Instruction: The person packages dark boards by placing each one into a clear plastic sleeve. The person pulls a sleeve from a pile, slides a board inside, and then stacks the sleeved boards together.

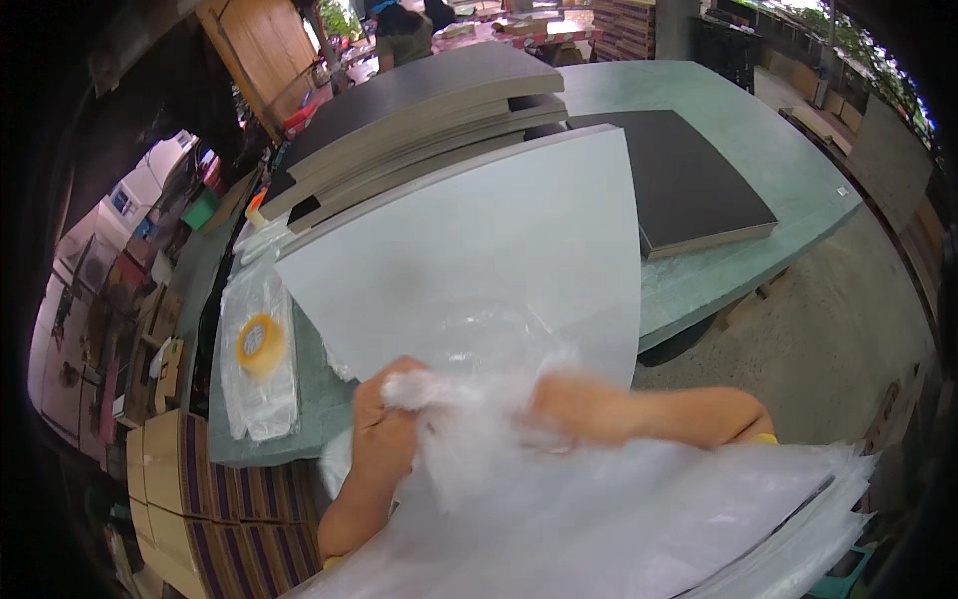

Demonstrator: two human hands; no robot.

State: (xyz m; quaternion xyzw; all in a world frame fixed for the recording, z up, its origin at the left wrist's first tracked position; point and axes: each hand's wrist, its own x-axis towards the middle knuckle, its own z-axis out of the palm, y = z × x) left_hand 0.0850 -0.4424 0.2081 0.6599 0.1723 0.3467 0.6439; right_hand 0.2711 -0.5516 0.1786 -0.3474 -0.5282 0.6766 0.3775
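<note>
Clear plastic film [454, 464] is bunched up in front of me, close to the near edge of a large white board [479, 240]. My left hand [387, 414] is closed around a gathered fold of it. My right hand [579, 407], smeared by motion, appears curled on the film's other side, its fingertips hard to make out. More milky plastic sheeting [639, 519] spreads below both hands toward the lower right. The white board lies tilted on the table, its far edge against a stack of dark-topped boards [439, 85].
On the green table [649, 90], a dark board [689, 180] lies at the right. A yellow tape roll [259, 344] rests on folded plastic [244, 399] at the left. Cartons [165, 479] stand lower left. Another person [402, 40] is in the background.
</note>
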